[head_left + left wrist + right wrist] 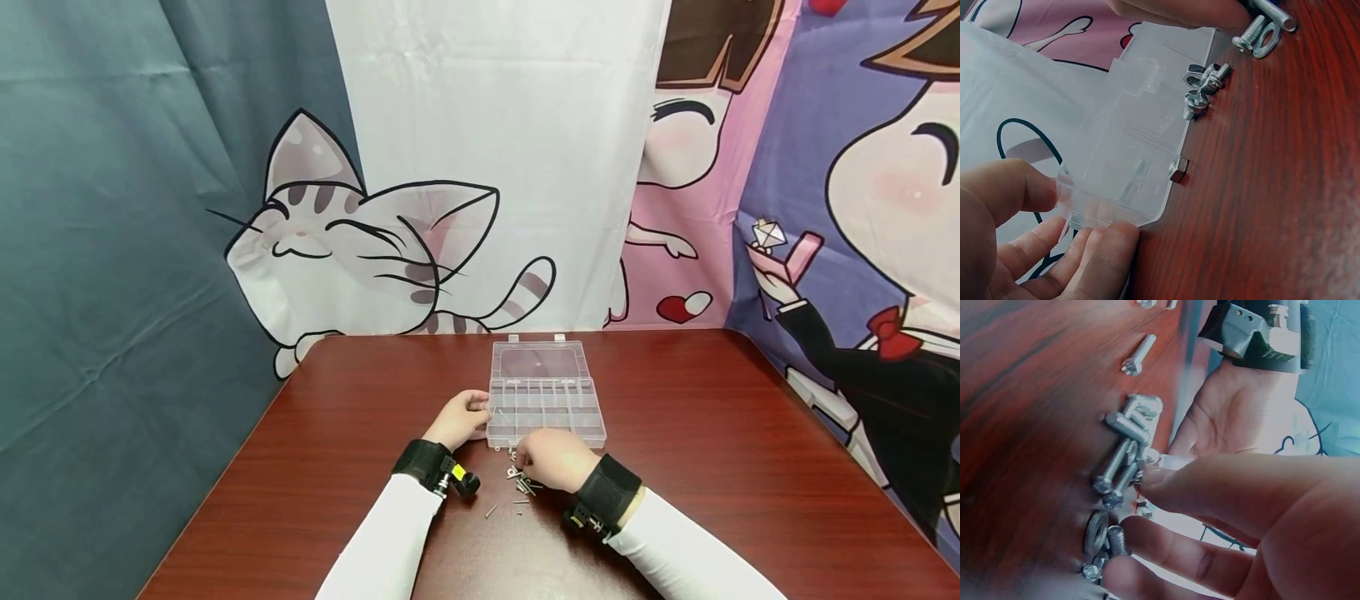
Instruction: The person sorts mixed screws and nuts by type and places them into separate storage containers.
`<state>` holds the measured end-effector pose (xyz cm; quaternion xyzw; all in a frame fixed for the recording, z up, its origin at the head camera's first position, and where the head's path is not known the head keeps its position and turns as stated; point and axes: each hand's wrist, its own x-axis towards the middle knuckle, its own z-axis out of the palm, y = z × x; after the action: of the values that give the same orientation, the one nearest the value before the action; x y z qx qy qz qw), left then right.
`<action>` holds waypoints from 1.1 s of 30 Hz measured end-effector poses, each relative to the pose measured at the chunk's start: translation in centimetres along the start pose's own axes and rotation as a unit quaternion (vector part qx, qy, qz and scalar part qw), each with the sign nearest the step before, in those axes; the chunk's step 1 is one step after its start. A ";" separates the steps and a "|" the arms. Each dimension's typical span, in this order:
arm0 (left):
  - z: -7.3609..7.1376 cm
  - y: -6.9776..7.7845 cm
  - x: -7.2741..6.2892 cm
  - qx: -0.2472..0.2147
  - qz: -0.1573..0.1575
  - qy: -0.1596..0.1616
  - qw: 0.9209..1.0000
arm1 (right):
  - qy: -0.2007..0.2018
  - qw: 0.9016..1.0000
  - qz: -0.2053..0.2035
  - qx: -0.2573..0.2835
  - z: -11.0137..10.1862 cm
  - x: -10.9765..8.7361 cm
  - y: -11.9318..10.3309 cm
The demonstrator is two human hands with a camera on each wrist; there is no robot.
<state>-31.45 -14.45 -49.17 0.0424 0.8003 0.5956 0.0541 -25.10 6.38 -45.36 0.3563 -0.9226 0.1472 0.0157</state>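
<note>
A clear plastic compartment box lies with its lid laid back, away from me. My left hand holds the box at its left side; in the left wrist view the thumb and fingers are on its corner wall. A slim metal piece shows through that wall. My right hand is at a pile of bolts, nuts and washers in front of the box. In the right wrist view its thumb and fingers stand apart beside a washer and bolts. No held piece shows between them.
A loose bolt and other small metal pieces lie nearer me on the brown table. A nut sits against the box's front edge. A printed cloth hangs behind the table.
</note>
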 end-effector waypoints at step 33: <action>0.1 -0.2 -0.1 0.001 0.002 -0.001 1.000 | 0.034 0.999 -0.010 -0.019 -0.3 -0.1 0.1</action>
<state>-31.38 -14.45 -49.35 0.0452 0.8008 0.5948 0.0536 -25.13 6.58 -45.14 0.3604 -0.9204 0.1412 0.0553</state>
